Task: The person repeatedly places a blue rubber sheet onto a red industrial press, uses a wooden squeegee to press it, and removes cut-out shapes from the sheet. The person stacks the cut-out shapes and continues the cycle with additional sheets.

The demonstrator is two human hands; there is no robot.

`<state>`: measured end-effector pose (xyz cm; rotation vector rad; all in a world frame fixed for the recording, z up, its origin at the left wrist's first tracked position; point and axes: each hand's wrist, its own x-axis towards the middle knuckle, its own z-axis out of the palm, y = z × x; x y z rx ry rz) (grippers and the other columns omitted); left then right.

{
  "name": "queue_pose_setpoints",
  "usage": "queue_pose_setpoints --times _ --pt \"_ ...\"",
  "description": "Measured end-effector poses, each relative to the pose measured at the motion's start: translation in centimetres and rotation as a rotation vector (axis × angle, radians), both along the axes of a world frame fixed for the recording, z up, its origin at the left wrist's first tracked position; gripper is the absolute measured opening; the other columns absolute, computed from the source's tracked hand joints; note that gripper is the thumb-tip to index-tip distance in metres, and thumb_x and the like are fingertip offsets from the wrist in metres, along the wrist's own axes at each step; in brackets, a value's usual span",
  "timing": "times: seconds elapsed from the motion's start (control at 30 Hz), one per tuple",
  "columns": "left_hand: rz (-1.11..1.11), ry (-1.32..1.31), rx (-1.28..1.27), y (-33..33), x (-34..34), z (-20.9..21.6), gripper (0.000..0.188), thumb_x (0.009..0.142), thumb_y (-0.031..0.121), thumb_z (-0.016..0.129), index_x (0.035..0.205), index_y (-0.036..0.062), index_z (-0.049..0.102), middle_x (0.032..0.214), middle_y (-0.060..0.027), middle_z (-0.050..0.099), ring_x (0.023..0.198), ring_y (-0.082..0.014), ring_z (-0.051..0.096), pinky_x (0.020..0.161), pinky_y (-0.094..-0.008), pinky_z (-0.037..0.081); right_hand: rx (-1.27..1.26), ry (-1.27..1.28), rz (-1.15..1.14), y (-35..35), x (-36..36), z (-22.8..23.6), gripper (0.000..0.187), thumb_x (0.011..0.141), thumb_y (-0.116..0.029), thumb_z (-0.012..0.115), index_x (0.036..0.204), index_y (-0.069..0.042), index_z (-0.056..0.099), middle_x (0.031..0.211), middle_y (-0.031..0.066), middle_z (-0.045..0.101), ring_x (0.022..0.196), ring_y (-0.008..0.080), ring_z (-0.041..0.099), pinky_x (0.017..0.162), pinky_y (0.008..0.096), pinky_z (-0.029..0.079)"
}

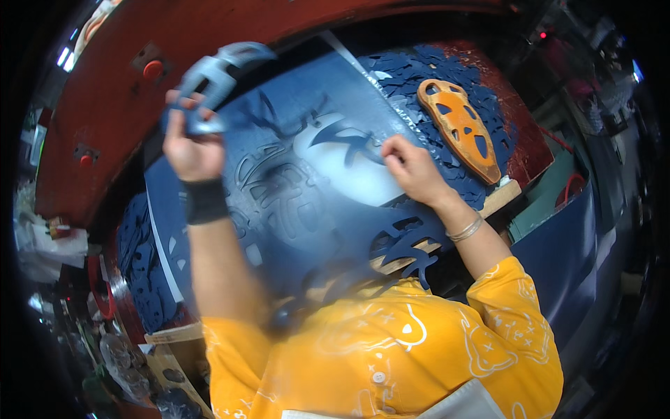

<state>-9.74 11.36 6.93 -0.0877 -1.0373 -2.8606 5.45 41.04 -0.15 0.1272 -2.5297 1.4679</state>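
Observation:
My left hand (194, 150), with a black band at the wrist, is raised at the far left of the work surface. Its fingers are closed on a dark blue cut-out piece (216, 77) with a curved outline and several openings. Below lies a large blue sheet (279, 91) with cut outlines and holes in it. My right hand (415, 167) is over the sheet's right part, fingertips pinched at the end of a thin, branching blue scrap (345, 142). An orange cutting die (460, 129) with several openings rests to the right of that hand.
Blue offcuts (412, 66) are heaped under and around the die, and another heap of offcuts (143, 265) lies at the left. A red machine beam (105, 119) with red buttons crosses the far left. Cut sheet remnants (405, 248) hang at the near edge, against my yellow shirt.

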Motion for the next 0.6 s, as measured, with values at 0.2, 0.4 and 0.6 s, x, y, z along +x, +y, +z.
queue_pose_setpoints --times 0.2,0.4,0.6 --pt "0.102 0.541 -0.78 -4.3 1.9 4.5 0.032 0.098 0.019 0.048 0.125 0.0037 0.056 0.103 -0.0128 0.068 0.095 -0.0182 0.065 0.074 -0.0314 0.055 0.066 0.053 -0.012 0.8 0.8 -1.8 0.011 0.086 -0.006 0.054 0.096 -0.003 0.056 0.075 0.012 0.063 0.065 0.0251 0.063 0.062 0.0337 0.049" --pt "-0.651 0.96 -1.865 1.9 13.2 -2.3 0.075 0.063 0.018 0.082 0.132 0.0151 0.052 0.105 -0.012 0.057 0.103 -0.0299 0.054 0.082 -0.0394 0.051 0.084 0.101 -0.019 0.4 0.6 -1.8 0.009 0.086 -0.005 0.054 0.094 -0.003 0.056 0.075 0.009 0.061 0.063 0.0207 0.058 0.059 0.0305 0.046" --pt "-0.407 0.825 -1.666 0.4 11.5 -4.8 0.051 0.081 0.011 0.061 0.132 0.0116 0.053 0.099 -0.0108 0.062 0.089 -0.029 0.062 0.077 -0.0341 0.052 0.109 0.057 -0.035 0.1 0.6 -1.4 0.012 0.085 -0.006 0.055 0.096 -0.004 0.057 0.076 0.0119 0.063 0.064 0.0274 0.062 0.062 0.0351 0.049"
